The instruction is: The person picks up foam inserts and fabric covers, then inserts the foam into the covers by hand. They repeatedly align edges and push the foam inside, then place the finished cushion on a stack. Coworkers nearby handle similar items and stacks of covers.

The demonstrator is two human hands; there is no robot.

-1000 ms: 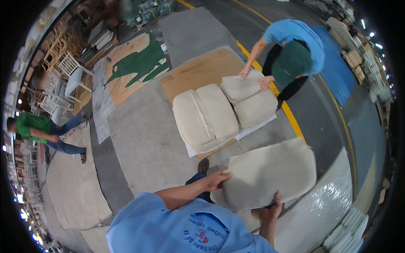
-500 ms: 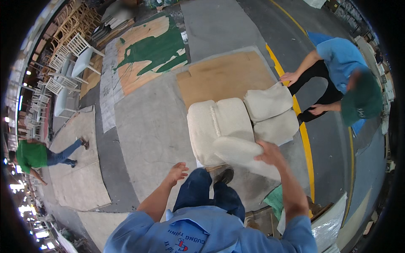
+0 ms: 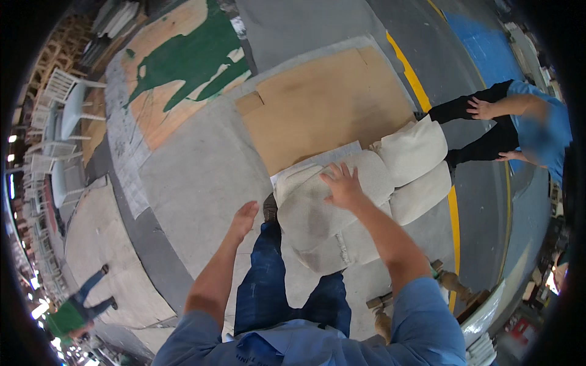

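A cream padded cushion (image 3: pixel 360 174) lies over other cream upholstered pieces in front of my legs. My right hand (image 3: pixel 343 188) is over this top cushion, fingers spread; whether it presses on the fabric I cannot tell. Beneath, a seamed cream piece (image 3: pixel 356 244) sticks out on the near side, between my feet. My left hand (image 3: pixel 245 219) hangs in the air left of the pile, fingers stretched out and holding nothing. Two more cream cushions, a far one (image 3: pixel 415 149) and a near one (image 3: pixel 421 192), lie against the pile's right side.
Brown cardboard (image 3: pixel 323 104) covers the floor beyond the pile. A person in a blue shirt (image 3: pixel 543 125) is at the right, past the yellow line (image 3: pixel 408 70). Another in green (image 3: pixel 68 318) is at lower left. White chairs (image 3: pixel 72 107) stand along the left.
My right hand has let go of the cushion's edge, and that cushion now lies farther forward on the pile. My legs are wider apart. The blue-shirted person has moved back from the cushions.
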